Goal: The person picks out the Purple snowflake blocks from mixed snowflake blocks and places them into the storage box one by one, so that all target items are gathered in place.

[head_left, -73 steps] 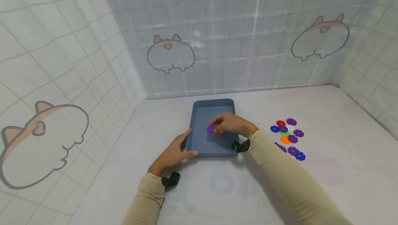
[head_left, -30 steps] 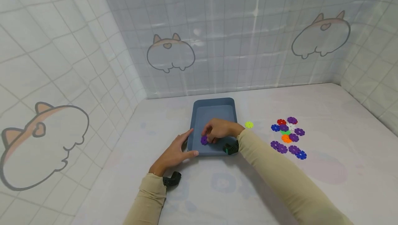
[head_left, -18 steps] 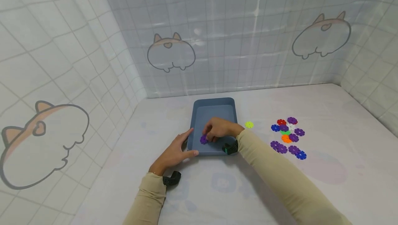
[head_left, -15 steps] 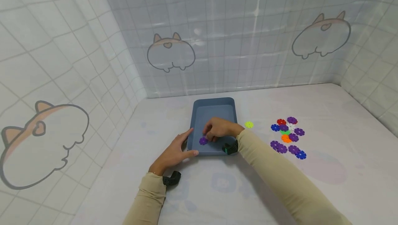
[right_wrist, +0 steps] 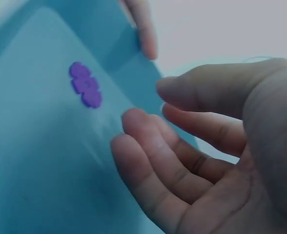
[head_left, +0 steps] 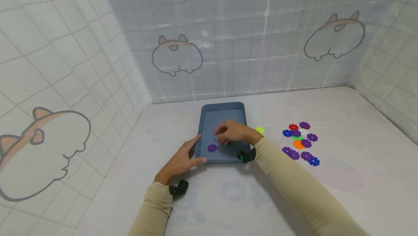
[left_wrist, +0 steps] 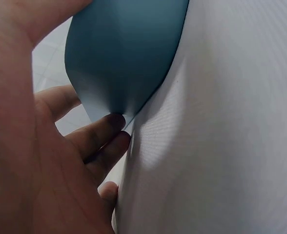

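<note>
The purple flower-shaped disc (head_left: 212, 148) is seen lying flat inside the blue tray (head_left: 222, 107), near its front-left corner. The right hand (head_left: 232, 133) is held above it, fingers loosely spread and empty. The tray's corner is steadied by the left hand (head_left: 180, 159), whose fingertips (left_wrist: 115, 121) are partly hidden under the edge.

The left hand (head_left: 181, 158) lay flat with fingers straight and spread, while the right hand (head_left: 233, 133) hovered with fingers loosely curled, holding nothing, both sleeved forearms extended forward.
</note>
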